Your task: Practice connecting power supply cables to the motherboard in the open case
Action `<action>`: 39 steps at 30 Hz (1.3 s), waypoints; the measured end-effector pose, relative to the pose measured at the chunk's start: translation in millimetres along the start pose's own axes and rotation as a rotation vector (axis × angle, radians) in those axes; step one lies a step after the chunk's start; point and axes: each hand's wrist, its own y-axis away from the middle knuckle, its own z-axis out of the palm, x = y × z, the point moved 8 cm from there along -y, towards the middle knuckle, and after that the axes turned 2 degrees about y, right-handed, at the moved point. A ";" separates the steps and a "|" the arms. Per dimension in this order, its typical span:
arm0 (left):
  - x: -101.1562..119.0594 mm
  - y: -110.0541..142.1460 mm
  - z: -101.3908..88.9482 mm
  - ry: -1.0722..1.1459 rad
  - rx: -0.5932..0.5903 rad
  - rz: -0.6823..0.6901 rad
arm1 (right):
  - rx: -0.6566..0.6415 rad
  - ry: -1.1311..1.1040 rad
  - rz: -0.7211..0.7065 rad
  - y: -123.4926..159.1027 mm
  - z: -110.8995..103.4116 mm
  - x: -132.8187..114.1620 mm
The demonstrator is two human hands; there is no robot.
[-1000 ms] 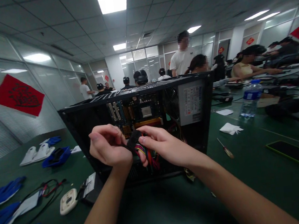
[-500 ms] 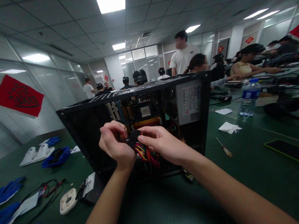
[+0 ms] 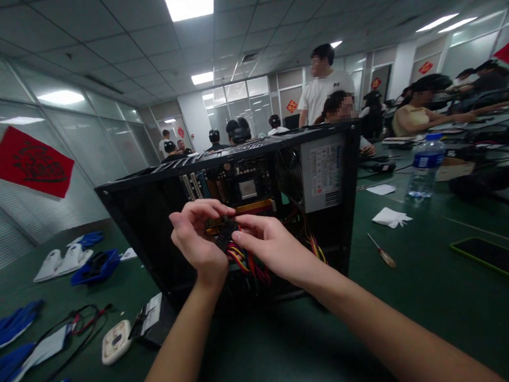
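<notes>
In the head view, a black computer case (image 3: 350, 206) stands open-sided on the table in front of me. A bundle of coloured power cables (image 3: 243, 258), red, yellow and black, hangs between my hands, with a black part (image 3: 226, 233) at its top. My right hand (image 3: 268, 243) pinches the bundle at that black part, thumb in front. My left hand (image 3: 200, 238) curls around the black part from the left, its fingertips near the right fingers. Behind them show the motherboard (image 3: 248, 188) and the power supply (image 3: 323, 172). The fingers partly hide the black part.
On the right are a screwdriver (image 3: 383, 252), a crumpled tissue (image 3: 391, 217), a water bottle (image 3: 426, 165) and a black slab with a green edge (image 3: 504, 263). Gloves (image 3: 10, 325), a blue tray (image 3: 95, 271) and a white square piece (image 3: 116, 342) lie left. Other people work beyond.
My left fingers have stretched rightward and come closer to the right fingertips over the black part. The right hand has barely moved. A standing person behind has shifted right.
</notes>
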 end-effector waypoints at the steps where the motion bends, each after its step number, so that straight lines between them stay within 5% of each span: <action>1: -0.6 0.0 0.7 -0.006 -0.012 -0.018 | 0.004 0.006 -0.008 0.2 0.4 0.2; 7: -2.5 -0.2 3.2 -0.025 -0.043 -0.042 | 0.095 0.062 -0.046 2.4 -1.0 0.2; 21: 3.2 2.5 3.6 -0.045 -0.034 0.033 | 0.057 0.174 -0.134 10.2 11.5 -20.0; 27: 7.3 -1.5 2.9 -0.133 -0.047 0.089 | 0.152 0.025 -0.054 3.5 -14.6 -17.8; 30: 3.5 -6.6 10.8 -0.229 -0.192 0.034 | 0.306 -0.066 -0.078 0.9 -45.8 -23.3; 33: -5.4 -1.8 29.1 -0.366 -0.466 -0.100 | 0.373 -0.098 -0.120 -0.3 -66.2 -30.0; 36: -3.7 12.8 45.9 -0.486 -0.692 -0.148 | 0.392 -0.077 -0.138 -0.3 -71.5 -32.2; 39: 7.8 23.1 54.9 -0.595 -0.770 -0.085 | 0.392 -0.059 -0.136 0.2 -67.0 -29.9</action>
